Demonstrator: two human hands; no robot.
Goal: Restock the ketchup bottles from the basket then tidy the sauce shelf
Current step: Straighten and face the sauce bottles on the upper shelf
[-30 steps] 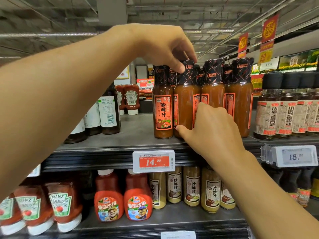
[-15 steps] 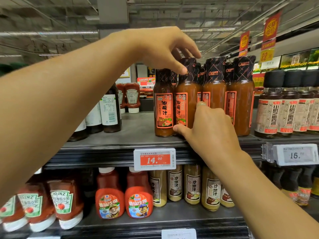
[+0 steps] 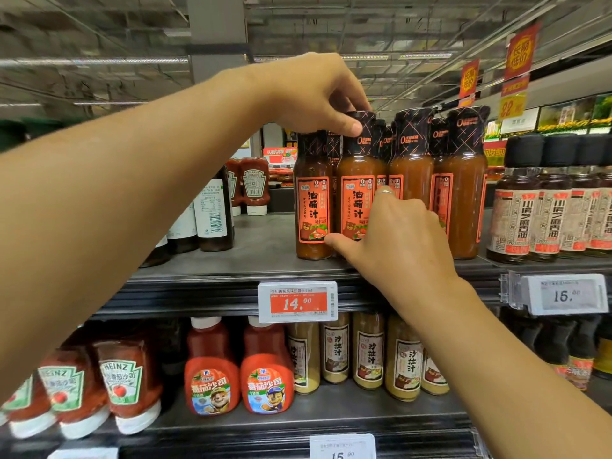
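1. Turning done, by the look of it: the second orange sauce bottle [image 3: 359, 180] now shows its label square to the front, matching its left neighbour [image 3: 313, 197]; a second ago it faced sideways.
2. Left hand [image 3: 318, 94] pinches that bottle's cap, fingers curled. Right hand [image 3: 394, 240] cups its lower body, thumb at the base.
3. Tidying stage, I judge. Ketchup bottles [image 3: 212, 369] stand one shelf down; no basket visible.
4. Grey metal shelf [image 3: 258, 246], supermarket aisle, red price signs [image 3: 520, 51] overhead.

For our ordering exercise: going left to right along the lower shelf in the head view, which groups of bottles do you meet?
Heinz ketchup bottles → red cartoon ketchup bottles → pale salad dressing bottles → dark bottles at the far right, partly hidden.
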